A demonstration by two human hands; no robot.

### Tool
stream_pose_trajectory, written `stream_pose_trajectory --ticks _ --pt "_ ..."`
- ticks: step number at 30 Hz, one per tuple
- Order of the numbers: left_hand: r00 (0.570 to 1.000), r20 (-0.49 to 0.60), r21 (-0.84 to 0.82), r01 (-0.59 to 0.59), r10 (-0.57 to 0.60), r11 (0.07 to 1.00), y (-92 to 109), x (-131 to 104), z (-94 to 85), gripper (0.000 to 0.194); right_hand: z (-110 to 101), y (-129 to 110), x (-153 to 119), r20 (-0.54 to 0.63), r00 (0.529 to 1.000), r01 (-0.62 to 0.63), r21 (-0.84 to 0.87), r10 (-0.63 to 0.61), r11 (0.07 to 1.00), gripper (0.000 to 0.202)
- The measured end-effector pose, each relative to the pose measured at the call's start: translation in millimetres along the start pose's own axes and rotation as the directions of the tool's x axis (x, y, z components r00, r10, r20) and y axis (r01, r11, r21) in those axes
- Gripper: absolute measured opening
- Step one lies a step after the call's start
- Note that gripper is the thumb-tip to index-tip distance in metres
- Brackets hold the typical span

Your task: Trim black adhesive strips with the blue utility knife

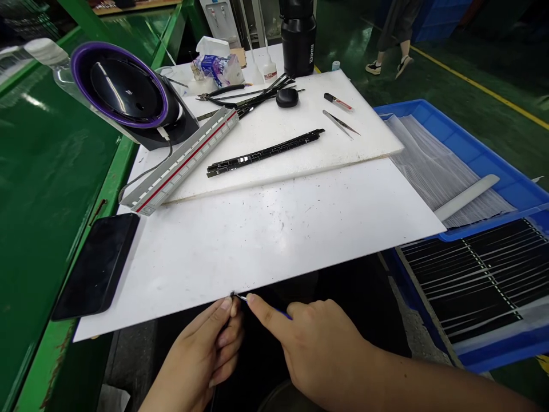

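Observation:
At the front edge of the white board (274, 229), my left hand (210, 340) pinches a tiny dark piece (233, 294) between thumb and finger. My right hand (319, 337) is closed round a slim tool with a blue handle (283, 313). Its index finger lies along the tool, whose metal tip meets or nearly meets the dark piece. Most of the handle is hidden by the hand. Beyond the hands, a bundle of black strips (266, 153) lies on a thick white slab (300, 166).
Left of the hands lie a phone (99, 266) and a grey ruler-like bar (184, 163), with a purple-rimmed fan (124, 86) behind. Tweezers (338, 123), pliers (221, 96) and a black bottle (298, 46) are farther back. Blue trays (454, 134) stand right. A person's legs (397, 34) show beyond.

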State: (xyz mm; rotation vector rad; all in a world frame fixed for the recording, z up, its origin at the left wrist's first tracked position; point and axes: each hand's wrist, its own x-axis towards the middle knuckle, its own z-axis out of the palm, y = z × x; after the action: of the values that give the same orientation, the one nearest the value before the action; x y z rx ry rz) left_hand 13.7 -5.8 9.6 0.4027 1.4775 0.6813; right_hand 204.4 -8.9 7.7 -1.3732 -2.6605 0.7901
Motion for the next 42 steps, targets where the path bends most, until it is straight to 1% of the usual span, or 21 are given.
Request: stream_pose_trajectory --ticks 3,6,11,14,17,20,23,27,32,35,36,38,40,42 --pt "0.999 0.031 -0.034 0.010 -0.009 0.999 -1 1 -4.0 0.041 5 -2 0 -0.005 1.000 -0.012 -0.032 0.012 0.999 0.085" --pt "0.998 0.054 -0.048 0.018 -0.015 0.999 -1 1 -6.3 0.038 7 -1 -1 -0.016 1.000 -0.025 0.003 0.025 1.000 0.082" --pt "1.000 0.022 -0.052 -0.004 0.005 0.999 -2 0 -2.1 0.037 4 2 -3 -0.016 0.999 -0.026 0.126 0.028 0.992 0.072" --pt "1.000 0.024 -0.045 -0.011 0.012 0.999 -2 1 -0.6 0.037 2 2 -2 -0.006 1.000 -0.019 0.140 0.020 0.990 0.069" --pt "1.000 0.028 -0.023 -0.011 0.011 1.000 -1 2 -2.8 0.039 1 3 -1 -0.002 1.000 -0.009 0.144 0.010 0.990 0.067" --pt "0.999 0.044 -0.001 -0.002 0.002 1.000 -1 3 -5.9 0.040 0 4 -1 -0.008 1.000 0.011 0.128 -0.010 0.992 0.067" --pt "0.999 0.041 0.005 -0.008 0.008 1.000 -1 2 -6.4 0.042 -1 4 -1 -0.015 1.000 0.019 0.075 -0.018 0.997 0.072" --pt "0.999 0.037 -0.015 -0.012 0.012 1.000 -2 0 -4.5 0.043 1 2 -1 -0.056 0.998 0.014 0.010 -0.013 1.000 0.077" --pt "0.997 0.072 -0.081 0.024 -0.018 0.996 1 2 -6.0 0.039 9 -2 -2 -0.093 0.996 -0.017 -0.041 0.013 0.999 0.082" --pt "0.992 0.117 -0.146 0.065 -0.048 0.987 4 3 -10.3 0.035 11 2 -3 -0.089 0.996 -0.025 0.001 0.025 1.000 0.079" --pt "0.991 0.124 -0.144 0.071 -0.053 0.987 4 3 -11.9 0.035 11 4 -3 -0.086 0.996 -0.016 0.043 0.020 0.999 0.075" --pt "0.991 0.123 -0.081 0.055 -0.045 0.995 4 1 -14.3 0.035 10 10 -4 -0.091 0.996 0.011 0.144 0.002 0.989 0.068" --pt "0.994 0.104 0.020 0.015 -0.017 1.000 2 -1 -14.5 0.036 7 16 -5 -0.106 0.994 0.031 0.216 -0.008 0.976 0.064" --pt "0.997 0.068 0.100 -0.048 0.041 0.994 1 -4 -13.0 0.036 3 21 -6 -0.121 0.993 0.025 0.233 0.004 0.972 0.063"
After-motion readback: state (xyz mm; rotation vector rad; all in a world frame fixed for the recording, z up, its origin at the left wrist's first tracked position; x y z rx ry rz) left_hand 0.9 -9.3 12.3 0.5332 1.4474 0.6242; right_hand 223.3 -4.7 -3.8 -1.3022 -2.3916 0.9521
